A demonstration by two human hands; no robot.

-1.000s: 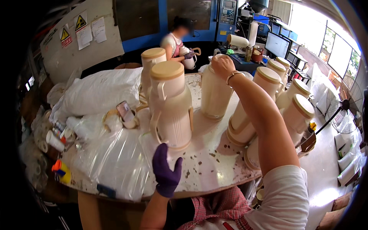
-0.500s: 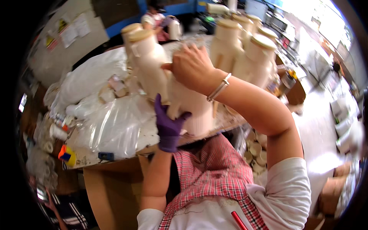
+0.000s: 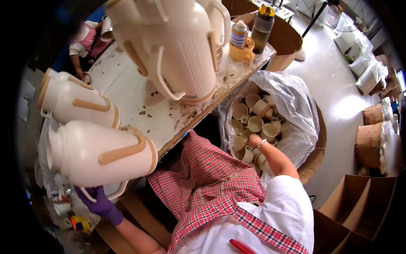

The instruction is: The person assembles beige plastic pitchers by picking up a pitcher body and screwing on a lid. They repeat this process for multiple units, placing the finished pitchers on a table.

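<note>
A cream vacuum jug (image 3: 95, 148) with tan trim lies tipped on its side in the air at the left, its open neck to the left. My left hand (image 3: 100, 204), in a purple glove, is closed round its pale handle, below the body. My bare right hand (image 3: 254, 141) reaches down into a carton of cream cups (image 3: 255, 123), right of the table. Its fingers look curled and touch the cups, but whatever they hold is hidden. Behind the tipped jug is another tilted jug (image 3: 80, 100). Several more jugs (image 3: 182, 55) stand upright on the table.
The worn white table (image 3: 127, 99) has brown flakes near its edge. A clear plastic liner (image 3: 292, 101) covers the carton's rim. A spray can (image 3: 239, 34), an orange mug (image 3: 242, 51) and a dark bottle (image 3: 263, 27) stand at the table corner. Another person (image 3: 86, 42) sits beyond the table.
The jug under my hands has gone from upright to tipped sideways in my left hand. My right hand has left its top and dropped into the cup carton. The view has swung right.
</note>
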